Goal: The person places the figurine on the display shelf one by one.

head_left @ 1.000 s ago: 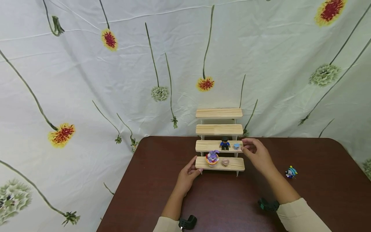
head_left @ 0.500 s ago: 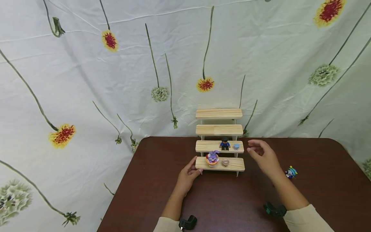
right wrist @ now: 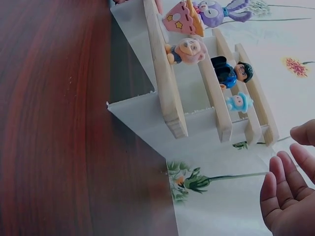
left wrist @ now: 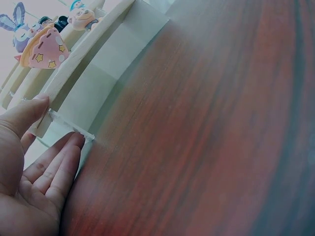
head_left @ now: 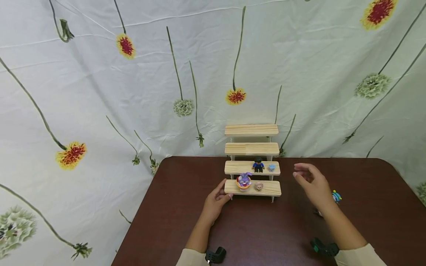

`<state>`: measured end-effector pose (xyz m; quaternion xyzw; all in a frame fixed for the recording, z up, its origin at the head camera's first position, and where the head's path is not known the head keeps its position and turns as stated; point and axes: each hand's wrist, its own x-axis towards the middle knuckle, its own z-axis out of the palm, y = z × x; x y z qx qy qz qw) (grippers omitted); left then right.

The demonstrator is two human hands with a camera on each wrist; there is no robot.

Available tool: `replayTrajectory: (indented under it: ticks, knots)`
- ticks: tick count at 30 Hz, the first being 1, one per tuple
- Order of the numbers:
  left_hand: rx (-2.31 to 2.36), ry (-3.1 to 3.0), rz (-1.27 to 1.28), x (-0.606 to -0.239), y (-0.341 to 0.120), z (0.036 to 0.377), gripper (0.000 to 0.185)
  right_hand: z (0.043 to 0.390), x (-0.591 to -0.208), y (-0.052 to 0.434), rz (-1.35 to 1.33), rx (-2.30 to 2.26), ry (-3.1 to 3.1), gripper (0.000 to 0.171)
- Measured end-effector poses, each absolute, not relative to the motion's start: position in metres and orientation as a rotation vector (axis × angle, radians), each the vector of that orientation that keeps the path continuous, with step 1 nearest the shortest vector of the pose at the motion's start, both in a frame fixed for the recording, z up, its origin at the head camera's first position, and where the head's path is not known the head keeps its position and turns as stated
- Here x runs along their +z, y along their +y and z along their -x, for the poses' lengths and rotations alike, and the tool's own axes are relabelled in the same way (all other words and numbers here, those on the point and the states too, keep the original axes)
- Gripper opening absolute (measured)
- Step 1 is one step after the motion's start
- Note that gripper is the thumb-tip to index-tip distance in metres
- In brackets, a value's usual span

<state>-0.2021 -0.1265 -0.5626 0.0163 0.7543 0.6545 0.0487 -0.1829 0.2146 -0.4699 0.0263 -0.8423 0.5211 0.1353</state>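
A small wooden step shelf (head_left: 252, 149) with several tiers stands at the table's back edge. Its lowest step carries a purple bunny in a pink cone (head_left: 244, 180) and a small pig figure (head_left: 259, 186). On the step above stand a dark-haired figure in blue (head_left: 258, 164) and a tiny light-blue figure (head_left: 271, 167). My left hand (head_left: 217, 198) rests open against the shelf's lower left corner, thumb on the bottom step's end (left wrist: 42, 115). Empty and with relaxed fingers, my right hand (head_left: 311, 183) hovers to the right of the shelf. Just beyond it a small blue-and-white toy (head_left: 336, 196) lies on the table.
The dark red-brown table (head_left: 259, 229) has rounded corners and ends at a floral cloth backdrop (head_left: 186, 74). The shelf's two top steps (head_left: 251, 129) are bare. Black wrist mounts (head_left: 215, 255) show at both cuffs near the frame's bottom.
My right hand has drawn back from the light-blue figure on the second step, moving right and slightly down toward the toy on the table. The left hand has stayed put.
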Motion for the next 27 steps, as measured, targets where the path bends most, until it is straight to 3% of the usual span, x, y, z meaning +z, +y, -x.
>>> replayTrajectory:
  ticks: [27]
  knots:
    - [1.994,2.299,-0.046,-0.564,-0.126,0.203,0.071,0.151,-0.489,0.247,-0.065,1.416,-2.496,0.037]
